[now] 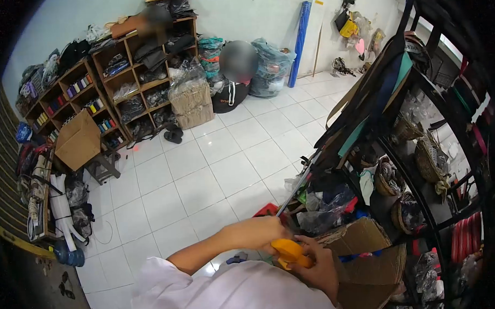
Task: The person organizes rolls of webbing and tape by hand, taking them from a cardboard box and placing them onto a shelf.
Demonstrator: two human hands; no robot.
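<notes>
Close to my chest, a round orange object (pixel 288 251), like a roll of tape or ribbon, sits between my two hands. My right hand (pixel 318 263) grips it from the right side, with the fingers curled round its edge. My left hand (pixel 264 233) reaches across from the left with the fingers bent down at the roll's upper edge; its fingertips are partly hidden. Just right of my hands stands an open cardboard box (pixel 365 237). Behind them a thin metal rod (pixel 300 185) leans up toward hanging dark straps (pixel 366 107).
Wooden cubby shelves (pixel 95 86) with thread spools and bags line the back left. A cardboard box (pixel 79 139) rests on a stool (pixel 103 166). A black rack (pixel 406 176) with baskets (pixel 430 159) fills the right. A blue roll (pixel 300 43) stands by the wall.
</notes>
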